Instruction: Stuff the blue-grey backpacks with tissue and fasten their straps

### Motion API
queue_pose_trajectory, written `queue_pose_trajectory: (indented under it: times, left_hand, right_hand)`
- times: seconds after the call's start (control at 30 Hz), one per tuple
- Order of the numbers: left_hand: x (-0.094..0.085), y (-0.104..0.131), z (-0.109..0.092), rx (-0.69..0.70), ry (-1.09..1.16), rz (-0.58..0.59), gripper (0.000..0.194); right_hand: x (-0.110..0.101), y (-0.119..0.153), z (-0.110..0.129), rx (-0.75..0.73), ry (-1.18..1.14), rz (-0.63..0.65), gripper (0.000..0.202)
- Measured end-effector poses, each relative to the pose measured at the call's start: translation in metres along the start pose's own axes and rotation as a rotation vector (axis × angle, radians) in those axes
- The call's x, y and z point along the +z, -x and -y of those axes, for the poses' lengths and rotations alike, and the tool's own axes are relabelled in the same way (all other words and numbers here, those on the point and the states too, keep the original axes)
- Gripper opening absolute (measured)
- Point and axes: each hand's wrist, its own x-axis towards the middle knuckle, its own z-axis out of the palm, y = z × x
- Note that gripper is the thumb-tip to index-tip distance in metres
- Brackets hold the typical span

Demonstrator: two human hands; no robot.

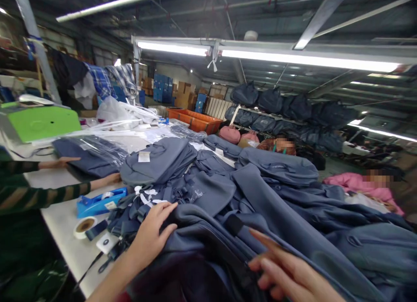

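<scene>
One bag (187, 239) lies nearest, bare table (78, 255) showing at left; left hand (156, 226) rests on it, spread wide; right hand (282, 267) half-curled, grip unclear; bag's bottom cut off.

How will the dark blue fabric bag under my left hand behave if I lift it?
The dark blue fabric bag will probably flop, since its edge curves and folds near your left hand. It looks slack, so it may be fairly light for its size. Dark webbing straps bunched beside it might snag.
</scene>
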Motion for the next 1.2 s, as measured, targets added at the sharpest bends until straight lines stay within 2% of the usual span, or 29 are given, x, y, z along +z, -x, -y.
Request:
queue_pose_trajectory:
  times: [0.07, 0.13, 0.2, 0.27, 0.33, 0.4, 0.5, 0.57, 0.63, 0.7, 0.83, 1.0, 1.1, 1.2]
  left_hand:
    - [-0.005, 0.014, -0.004, 0.077, -0.104, -0.067, 0.038]
    - [-0.008, 0.024, -0.012, 0.128, -0.180, -0.142, 0.036]
    - [-0.005, 0.028, -0.026, 0.222, -0.223, -0.167, 0.036]
    - [0.004, 0.029, -0.045, 0.369, -0.225, -0.124, 0.036]
    - [0.019, 0.029, -0.063, 0.555, -0.177, -0.072, 0.035]
    - [0.034, 0.027, -0.076, 0.686, -0.104, -0.056, 0.038]
    - [0.046, 0.019, -0.082, 0.730, -0.069, -0.050, 0.037]
    - [0.047, 0.012, -0.082, 0.742, -0.107, -0.006, 0.034]
    - [0.045, 0.005, -0.084, 0.792, -0.154, 0.036, 0.036]
    - [0.047, 0.000, -0.087, 0.838, -0.193, 0.054, 0.042]
    - [0.057, -0.007, -0.087, 0.862, -0.236, 0.016, 0.045]
    - [0.062, -0.014, -0.079, 0.978, -0.201, -0.035, 0.039]
    - [0.063, -0.016, -0.077, 0.984, -0.190, 0.008, 0.033]
    - [0.066, -0.015, -0.077, 0.866, -0.101, 0.039, 0.031]
  right_hand:
    - [-0.011, -0.022, 0.007, -0.051, -0.034, -0.041, 0.072]
    - [-0.020, -0.032, 0.010, -0.111, 0.042, -0.012, 0.062]
    - [-0.023, -0.029, 0.012, -0.151, 0.140, 0.087, 0.054]
    - [-0.022, -0.018, 0.014, -0.171, 0.204, 0.115, 0.052]
    - [-0.017, -0.002, 0.015, -0.219, 0.311, -0.004, 0.050]
    - [-0.005, 0.014, 0.011, -0.340, 0.500, -0.163, 0.048]
    - [0.028, 0.025, -0.008, -0.611, 0.865, -0.353, 0.049]
    - [0.058, 0.022, -0.023, -0.744, 1.041, -0.577, 0.044]
    - [0.085, 0.012, -0.030, -0.740, 1.085, -0.803, 0.038]
    - [0.100, 0.000, -0.030, -0.671, 1.062, -0.897, 0.034]
    - [0.098, -0.016, -0.022, -0.632, 1.015, -0.743, 0.029]
    - [0.094, -0.028, -0.027, -0.680, 0.980, -0.848, 0.012]
    - [0.092, -0.026, -0.023, -0.613, 0.857, -0.730, 0.020]
    - [0.088, -0.023, -0.013, -0.521, 0.769, -0.661, 0.035]
